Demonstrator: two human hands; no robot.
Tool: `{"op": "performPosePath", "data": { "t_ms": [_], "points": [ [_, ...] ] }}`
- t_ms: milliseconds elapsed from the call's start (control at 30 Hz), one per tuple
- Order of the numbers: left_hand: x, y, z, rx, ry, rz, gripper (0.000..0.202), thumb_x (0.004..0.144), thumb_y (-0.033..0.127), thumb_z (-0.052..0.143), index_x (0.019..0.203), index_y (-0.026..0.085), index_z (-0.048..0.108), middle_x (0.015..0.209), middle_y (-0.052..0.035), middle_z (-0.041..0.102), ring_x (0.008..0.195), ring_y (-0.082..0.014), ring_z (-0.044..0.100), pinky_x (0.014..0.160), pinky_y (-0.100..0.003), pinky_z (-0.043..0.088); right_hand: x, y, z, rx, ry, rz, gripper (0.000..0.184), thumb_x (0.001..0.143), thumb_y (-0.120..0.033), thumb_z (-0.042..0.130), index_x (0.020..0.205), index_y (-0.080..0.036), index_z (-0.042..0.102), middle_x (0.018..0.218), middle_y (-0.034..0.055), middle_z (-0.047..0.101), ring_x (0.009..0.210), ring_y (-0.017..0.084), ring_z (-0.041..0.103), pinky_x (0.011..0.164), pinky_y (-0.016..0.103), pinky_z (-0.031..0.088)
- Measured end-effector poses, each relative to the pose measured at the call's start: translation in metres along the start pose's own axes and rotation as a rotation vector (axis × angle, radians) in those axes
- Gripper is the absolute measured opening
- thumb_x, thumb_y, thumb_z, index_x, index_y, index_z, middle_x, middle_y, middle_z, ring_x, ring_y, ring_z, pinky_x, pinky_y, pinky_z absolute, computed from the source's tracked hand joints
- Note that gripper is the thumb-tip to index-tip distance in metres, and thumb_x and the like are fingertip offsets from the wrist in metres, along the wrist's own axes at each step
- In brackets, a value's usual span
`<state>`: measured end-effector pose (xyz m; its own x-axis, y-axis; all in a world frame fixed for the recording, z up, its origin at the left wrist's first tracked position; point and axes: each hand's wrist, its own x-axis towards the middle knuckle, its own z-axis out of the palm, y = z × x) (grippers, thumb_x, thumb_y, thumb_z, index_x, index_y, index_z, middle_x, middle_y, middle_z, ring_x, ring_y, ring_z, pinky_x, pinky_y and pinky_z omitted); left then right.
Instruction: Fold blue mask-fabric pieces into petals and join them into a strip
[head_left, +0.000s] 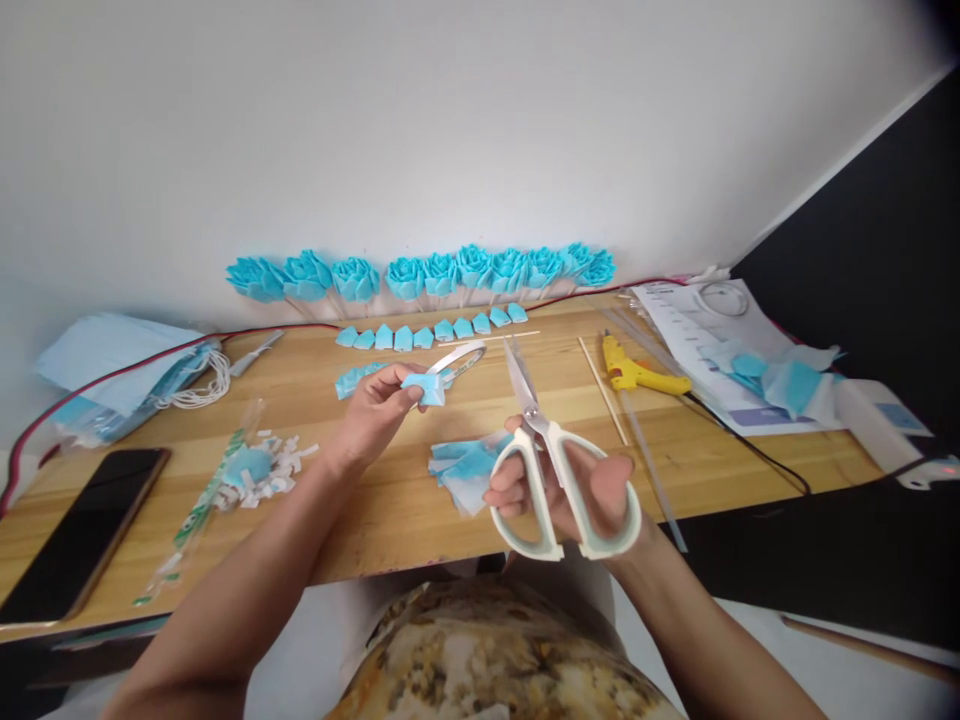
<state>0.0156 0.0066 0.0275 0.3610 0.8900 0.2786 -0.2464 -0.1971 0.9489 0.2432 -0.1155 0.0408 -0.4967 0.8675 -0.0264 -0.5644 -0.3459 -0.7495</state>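
Note:
My left hand (375, 410) pinches a small folded blue piece (424, 389) above the wooden table (360, 530). My right hand (577, 490) grips white-handled scissors (547, 460), blades slightly apart and pointing away from me toward the wall. Just below and between the hands lies a small pile of cut blue squares (461, 470). A white strip of tape (457, 357) curls on the table just beyond the folded piece.
A row of blue paper roses (420, 272) leans on the wall, with a row of folded blue petals (431, 332) before it. A yellow glue gun (637, 372), thin sticks (604, 403), papers (712, 340), a phone (82, 530), paper scraps (259, 470) and face masks (120, 370) lie around.

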Motion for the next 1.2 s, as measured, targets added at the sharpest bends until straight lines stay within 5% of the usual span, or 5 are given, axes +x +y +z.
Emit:
{"op": "performPosePath", "data": {
  "t_ms": [233, 533, 1200],
  "points": [
    [-0.001, 0.001, 0.002, -0.100, 0.035, -0.079, 0.033, 0.070, 0.043, 0.087, 0.069, 0.017, 0.067, 0.073, -0.0002, 0.064, 0.062, -0.0100, 0.053, 0.062, -0.024, 0.045, -0.003, -0.004, 0.003, 0.008, -0.220, -0.069, 0.092, 0.063, -0.091, 0.059, 0.131, -0.029, 0.051, 0.123, 0.0129, 0.067, 0.113, 0.032, 0.066, 0.099, 0.049, 0.047],
    [-0.002, -0.002, 0.002, -0.079, 0.002, -0.041, 0.029, 0.072, 0.041, 0.086, 0.067, 0.017, 0.069, 0.078, -0.0017, 0.067, 0.066, -0.0104, 0.054, 0.066, -0.024, 0.045, 0.011, 0.012, 0.008, 0.155, -0.292, -0.066, 0.081, 0.078, -0.085, 0.051, 0.129, -0.022, 0.061, 0.093, 0.0062, 0.062, 0.081, 0.019, 0.058, 0.078, 0.039, 0.049],
    [-0.008, -0.001, -0.001, -0.066, -0.181, 0.034, 0.019, 0.080, 0.032, 0.081, 0.075, 0.017, 0.070, 0.081, -0.0054, 0.071, 0.076, -0.0153, 0.063, 0.074, -0.028, 0.050, 0.024, 0.004, 0.009, 0.310, -0.112, 0.003, 0.070, 0.079, -0.080, 0.058, 0.116, -0.022, 0.066, 0.076, 0.0012, 0.060, 0.062, 0.013, 0.046, 0.054, 0.027, 0.043]
  ]
}}
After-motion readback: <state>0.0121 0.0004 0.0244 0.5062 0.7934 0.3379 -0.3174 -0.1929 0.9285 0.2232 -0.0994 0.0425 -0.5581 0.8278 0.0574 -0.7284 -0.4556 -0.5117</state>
